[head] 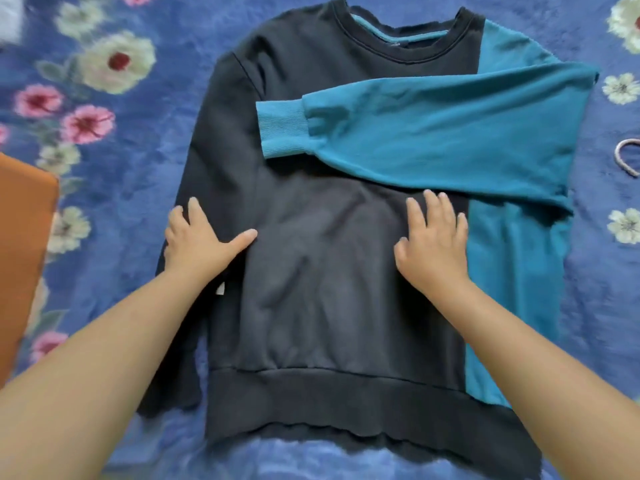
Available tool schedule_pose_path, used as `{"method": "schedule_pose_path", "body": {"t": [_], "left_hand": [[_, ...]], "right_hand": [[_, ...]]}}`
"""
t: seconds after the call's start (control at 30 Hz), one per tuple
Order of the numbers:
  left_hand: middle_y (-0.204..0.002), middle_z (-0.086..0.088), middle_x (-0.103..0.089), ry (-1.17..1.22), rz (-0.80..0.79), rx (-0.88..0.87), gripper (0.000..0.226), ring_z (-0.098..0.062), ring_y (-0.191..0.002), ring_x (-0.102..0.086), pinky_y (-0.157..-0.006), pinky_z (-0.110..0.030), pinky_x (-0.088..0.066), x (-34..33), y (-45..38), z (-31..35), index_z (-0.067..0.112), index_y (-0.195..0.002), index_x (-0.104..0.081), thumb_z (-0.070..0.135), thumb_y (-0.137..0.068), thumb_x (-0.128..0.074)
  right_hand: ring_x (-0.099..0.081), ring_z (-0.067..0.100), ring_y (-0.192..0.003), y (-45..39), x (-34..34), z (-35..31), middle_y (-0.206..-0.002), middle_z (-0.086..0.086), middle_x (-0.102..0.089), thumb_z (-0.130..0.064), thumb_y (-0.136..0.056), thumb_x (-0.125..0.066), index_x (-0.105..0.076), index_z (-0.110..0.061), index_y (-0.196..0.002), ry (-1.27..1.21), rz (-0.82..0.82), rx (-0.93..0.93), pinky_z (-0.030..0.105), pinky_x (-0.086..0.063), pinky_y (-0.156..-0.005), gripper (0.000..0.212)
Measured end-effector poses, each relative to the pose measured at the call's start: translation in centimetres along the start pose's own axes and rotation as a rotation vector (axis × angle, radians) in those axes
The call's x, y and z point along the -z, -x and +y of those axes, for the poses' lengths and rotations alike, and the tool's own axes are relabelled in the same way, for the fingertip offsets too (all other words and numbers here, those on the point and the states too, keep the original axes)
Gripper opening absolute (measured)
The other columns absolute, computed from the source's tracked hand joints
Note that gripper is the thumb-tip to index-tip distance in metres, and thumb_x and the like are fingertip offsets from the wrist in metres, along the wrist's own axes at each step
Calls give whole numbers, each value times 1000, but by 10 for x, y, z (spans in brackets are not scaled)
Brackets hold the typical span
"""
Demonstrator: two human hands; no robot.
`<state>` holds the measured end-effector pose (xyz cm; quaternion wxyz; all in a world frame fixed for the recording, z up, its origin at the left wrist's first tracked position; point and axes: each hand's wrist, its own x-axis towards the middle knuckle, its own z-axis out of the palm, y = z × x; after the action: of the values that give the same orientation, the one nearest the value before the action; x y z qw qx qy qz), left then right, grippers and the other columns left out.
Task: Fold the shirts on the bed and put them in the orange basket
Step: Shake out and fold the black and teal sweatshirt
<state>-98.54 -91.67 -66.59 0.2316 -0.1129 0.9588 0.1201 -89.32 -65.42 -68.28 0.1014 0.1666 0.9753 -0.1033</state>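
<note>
Both forearms reach in from the near edge, and the left hand and right hand press flat, fingers spread, on the black-and-teal shirt, probably smoothing it. It lies face-up on the floral bedspread, teal sleeve already folded across the chest. The orange basket waits at the left edge.
</note>
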Motion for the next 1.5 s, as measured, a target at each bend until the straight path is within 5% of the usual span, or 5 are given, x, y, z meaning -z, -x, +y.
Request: {"method": "schedule_pose_path", "body": {"t": [0.4, 0.83, 1.0, 1.27, 1.5], "left_hand": [[-105, 0, -61, 609, -643, 174, 14, -15, -89, -58, -71, -26, -47, 36, -5, -110, 21, -108, -53, 27, -97, -46], [-73, 5, -43, 1042, 535, 239, 29, -16, -81, -42, -78, -29, -36, 111, -74, -135, 24, -70, -32, 28, -97, -39], [-117, -5, -58, 1462, 282, 185, 22, -20, -111, -56, -100, -35, -43, 120, -64, -108, 16, -117, -51, 22, -99, -40], [-64, 2, -61, 1666, -315, -292, 23, -10, -61, -59, -63, -24, -53, 164, -17, 29, 10, -78, -52, 11, -98, -41], [-137, -13, -44, 1267, -817, -227, 48, -24, -119, -50, -95, -39, -40, 123, 9, 151, 13, -139, -35, 38, -99, -37]], "right_hand": [[4, 24, -144, 33, -35, -114, -156, 11, 4, -20, -95, -32, -4, -10, -148, 190, -271, 42, 46, -4, -115, 61], [12, 29, -143, 28, -30, -138, -154, 14, 13, -14, -94, -30, 4, -5, -147, 317, -451, -59, 50, -7, -113, 64], [5, 25, -143, 22, -25, -138, -155, 10, 9, -16, -92, -36, -3, -9, -148, 265, -510, -15, 44, -13, -114, 65], [-49, 22, -121, 19, 28, -62, -125, 9, -56, 7, -90, -35, -55, -7, -124, -513, -231, -347, 27, -35, -100, 42], [-58, -10, -49, 18, 58, 36, -61, -10, -66, -1, -98, -30, -52, -16, -88, -989, 61, -754, 7, -43, -45, 29]]}}
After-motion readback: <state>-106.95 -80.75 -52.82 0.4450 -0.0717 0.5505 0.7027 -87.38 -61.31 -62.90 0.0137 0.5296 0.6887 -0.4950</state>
